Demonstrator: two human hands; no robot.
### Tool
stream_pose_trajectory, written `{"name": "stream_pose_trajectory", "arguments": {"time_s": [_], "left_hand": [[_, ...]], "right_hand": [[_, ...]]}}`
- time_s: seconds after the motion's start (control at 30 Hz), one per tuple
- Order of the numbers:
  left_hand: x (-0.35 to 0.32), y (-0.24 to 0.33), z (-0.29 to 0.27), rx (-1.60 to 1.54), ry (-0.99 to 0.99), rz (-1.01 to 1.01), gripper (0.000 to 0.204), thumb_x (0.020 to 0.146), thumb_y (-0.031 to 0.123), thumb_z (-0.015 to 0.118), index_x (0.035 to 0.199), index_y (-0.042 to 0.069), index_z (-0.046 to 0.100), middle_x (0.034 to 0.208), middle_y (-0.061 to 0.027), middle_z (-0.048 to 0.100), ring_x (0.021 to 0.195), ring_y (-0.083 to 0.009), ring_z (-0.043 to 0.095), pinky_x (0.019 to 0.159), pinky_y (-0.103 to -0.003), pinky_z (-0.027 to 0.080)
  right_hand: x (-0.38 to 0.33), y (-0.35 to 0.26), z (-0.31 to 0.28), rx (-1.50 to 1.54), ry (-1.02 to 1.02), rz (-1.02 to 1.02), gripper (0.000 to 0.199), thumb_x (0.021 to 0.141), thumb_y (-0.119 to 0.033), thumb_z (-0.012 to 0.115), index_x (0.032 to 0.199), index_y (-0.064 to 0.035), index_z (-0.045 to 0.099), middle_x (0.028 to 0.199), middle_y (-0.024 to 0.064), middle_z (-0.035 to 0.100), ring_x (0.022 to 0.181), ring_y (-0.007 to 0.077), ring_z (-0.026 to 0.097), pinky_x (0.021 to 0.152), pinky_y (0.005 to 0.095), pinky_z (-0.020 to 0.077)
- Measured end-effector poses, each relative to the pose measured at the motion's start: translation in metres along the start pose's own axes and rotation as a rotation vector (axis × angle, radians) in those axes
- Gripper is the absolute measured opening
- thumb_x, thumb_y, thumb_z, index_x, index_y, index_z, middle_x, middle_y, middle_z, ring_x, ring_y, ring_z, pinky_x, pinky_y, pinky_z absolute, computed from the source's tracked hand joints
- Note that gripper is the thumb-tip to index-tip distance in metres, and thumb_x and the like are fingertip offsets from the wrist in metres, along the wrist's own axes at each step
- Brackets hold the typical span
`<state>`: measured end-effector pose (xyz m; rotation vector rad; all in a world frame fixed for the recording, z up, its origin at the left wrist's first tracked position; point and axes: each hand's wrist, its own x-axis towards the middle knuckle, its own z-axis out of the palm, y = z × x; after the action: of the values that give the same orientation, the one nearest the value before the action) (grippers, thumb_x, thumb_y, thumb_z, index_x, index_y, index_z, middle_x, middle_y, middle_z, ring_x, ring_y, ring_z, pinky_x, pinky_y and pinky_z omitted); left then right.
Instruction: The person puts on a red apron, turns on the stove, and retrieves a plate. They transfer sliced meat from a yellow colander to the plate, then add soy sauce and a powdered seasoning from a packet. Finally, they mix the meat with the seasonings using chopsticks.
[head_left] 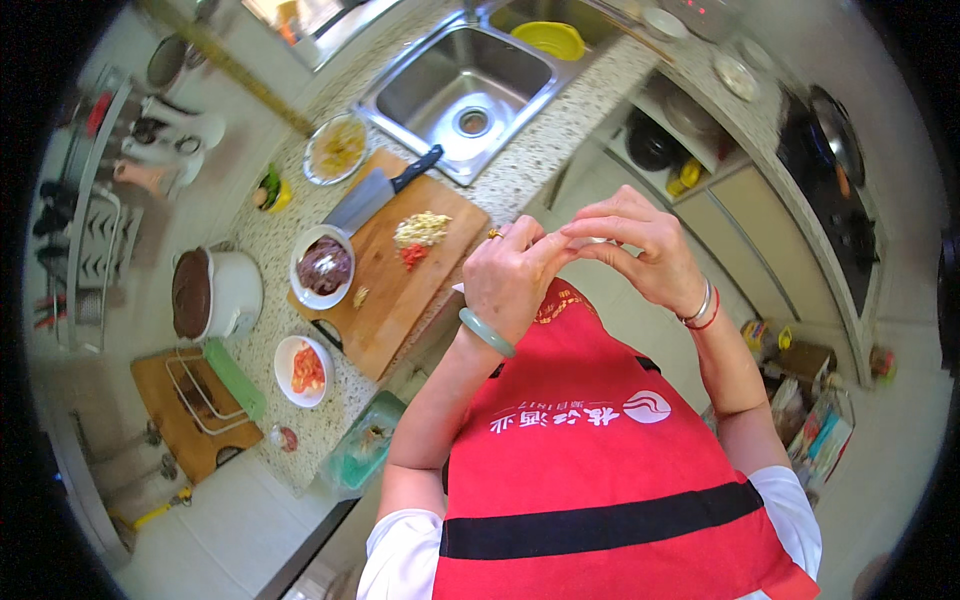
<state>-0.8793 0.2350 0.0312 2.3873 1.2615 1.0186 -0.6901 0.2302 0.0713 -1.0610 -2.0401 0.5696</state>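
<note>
My left hand (508,275) and my right hand (635,240) meet fingertip to fingertip above my red apron (580,460). Both are closed in a pinch; whatever lies between the fingertips, if anything, is too small to make out. To the left of them, on the counter, is a wooden cutting board (385,325). Chopped pale pieces (422,230) and a little heap of chopped red pieces (413,256) lie on it. A cleaver (375,192) with a black handle rests across its far corner. Beside the board stands a white bowl of dark sliced meat (325,266), with white powder on top.
A white bowl of red pieces (301,371) and a plate of yellowish food (337,149) stand on the counter. Beyond is a steel sink (465,85) with a yellow basin (549,40). A white pot (232,290) is at left, a stove with a wok (838,135) at right.
</note>
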Motion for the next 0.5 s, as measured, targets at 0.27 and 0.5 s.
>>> {"name": "stream_pose_trajectory", "arguments": {"time_s": [0.27, 0.5], "left_hand": [[0.015, 0.094, 0.083, -0.080, -0.132, 0.300, 0.018, 0.073, 0.023, 0.071, 0.090, 0.019, 0.070, 0.072, -0.0005, 0.052, 0.063, -0.0191, 0.057, 0.055, -0.032, 0.046], [0.029, 0.180, 0.158, -0.307, -0.328, 0.511, 0.018, 0.075, 0.027, 0.070, 0.091, 0.018, 0.071, 0.073, -0.0006, 0.054, 0.063, -0.0190, 0.058, 0.055, -0.033, 0.047]], "right_hand": [[-0.133, 0.009, -0.057, -0.395, 0.332, 0.237, 0.033, 0.068, -0.026, 0.077, 0.096, -0.0099, 0.070, 0.081, 0.0038, 0.067, 0.073, 0.0202, 0.055, 0.066, 0.0302, 0.0457], [-0.226, -0.019, -0.132, -0.797, 0.411, 0.394, 0.041, 0.073, -0.032, 0.072, 0.108, -0.0102, 0.065, 0.087, 0.0033, 0.063, 0.078, 0.0218, 0.054, 0.068, 0.0311, 0.0384]]}}
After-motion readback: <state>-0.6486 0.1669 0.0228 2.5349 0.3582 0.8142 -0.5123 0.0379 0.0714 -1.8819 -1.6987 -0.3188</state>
